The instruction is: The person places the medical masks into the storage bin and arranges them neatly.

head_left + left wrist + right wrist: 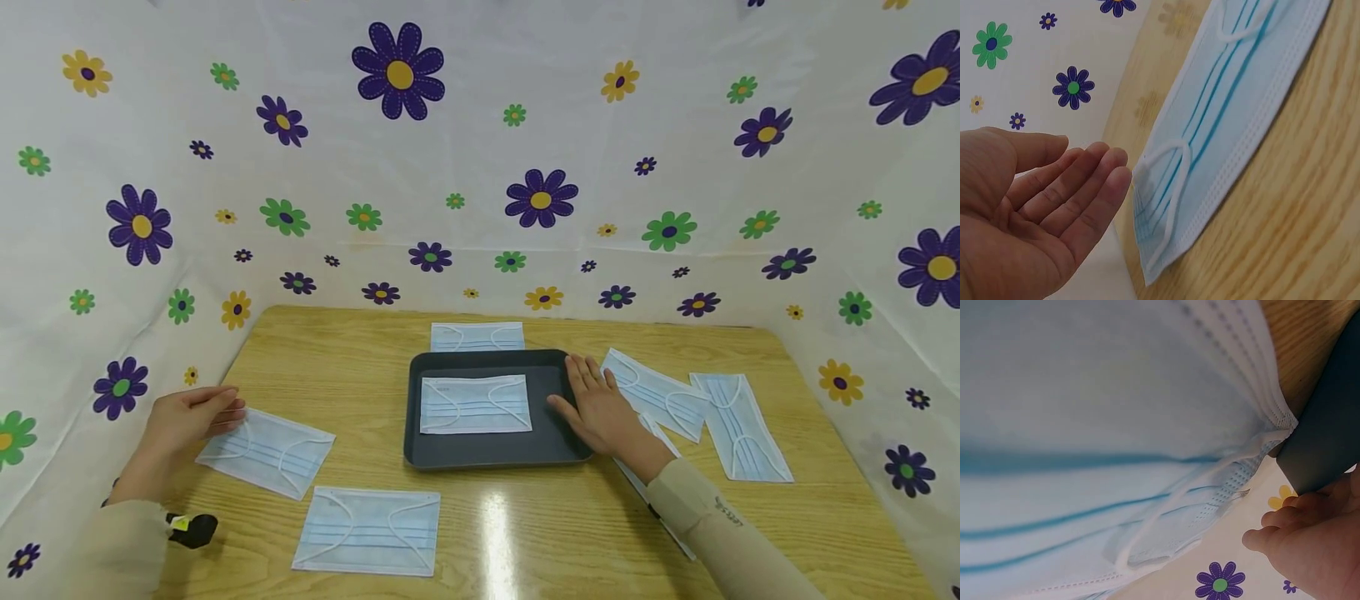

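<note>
My left hand (187, 417) is at the left end of a light blue pleated face mask (273, 454). In the left wrist view its loosely bent fingers (1079, 200) are right at the mask's corner, with the thumb held apart and nothing between them. My right hand (596, 404) lies with extended fingers over the right rim of a dark grey tray (480, 452). One face mask (476, 406) with white ear loops lies flat in the tray. The right wrist view shows the fingertips (1272, 519) at the tray's dark side (1322, 419), with another mask (1085, 406) close to the camera.
A mask (366, 533) lies at the front left, and another (480, 336) is partly hidden behind the tray. Two more masks overlap at the right (742, 429). My right forearm partly covers another mask (660, 433). A flowered white cloth (480, 150) encloses the wooden table (540, 533).
</note>
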Motion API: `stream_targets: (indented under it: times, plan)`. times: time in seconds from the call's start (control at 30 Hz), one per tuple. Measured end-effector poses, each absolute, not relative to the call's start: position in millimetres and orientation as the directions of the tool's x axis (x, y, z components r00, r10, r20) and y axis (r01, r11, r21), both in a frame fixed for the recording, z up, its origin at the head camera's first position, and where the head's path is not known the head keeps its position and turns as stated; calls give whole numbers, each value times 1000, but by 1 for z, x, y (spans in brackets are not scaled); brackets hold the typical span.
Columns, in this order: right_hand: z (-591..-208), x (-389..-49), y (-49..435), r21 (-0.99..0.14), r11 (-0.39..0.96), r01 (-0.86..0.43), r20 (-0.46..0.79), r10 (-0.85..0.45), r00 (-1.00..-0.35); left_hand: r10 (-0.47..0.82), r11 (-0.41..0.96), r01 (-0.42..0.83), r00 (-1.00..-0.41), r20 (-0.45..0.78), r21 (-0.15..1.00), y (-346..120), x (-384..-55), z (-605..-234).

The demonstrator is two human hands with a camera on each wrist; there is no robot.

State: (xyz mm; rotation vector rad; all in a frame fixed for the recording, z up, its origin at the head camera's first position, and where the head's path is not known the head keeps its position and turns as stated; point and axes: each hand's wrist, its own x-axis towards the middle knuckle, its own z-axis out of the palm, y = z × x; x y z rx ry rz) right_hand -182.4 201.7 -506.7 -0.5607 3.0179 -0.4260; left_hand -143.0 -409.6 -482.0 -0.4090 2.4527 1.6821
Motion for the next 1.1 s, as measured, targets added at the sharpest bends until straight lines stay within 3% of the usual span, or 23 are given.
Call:
stream_targets:
  times: [0.33, 0.77, 1.1]
  plan:
    - [-503, -181, 200, -282, 895, -345, -5, -361, -933, -196, 443, -273, -959, -205, 854, -422, -134, -483]
    - [-505, -182, 200, -266, 899, -348, -2, -361, -933, -278, 441, -364, -925, -261, 821, -424, -137, -492]
    - [-506, -182, 201, -259, 902, -344, -2, -357, -934, -198, 445, -383, -923, -328, 809, -427, -135, -491]
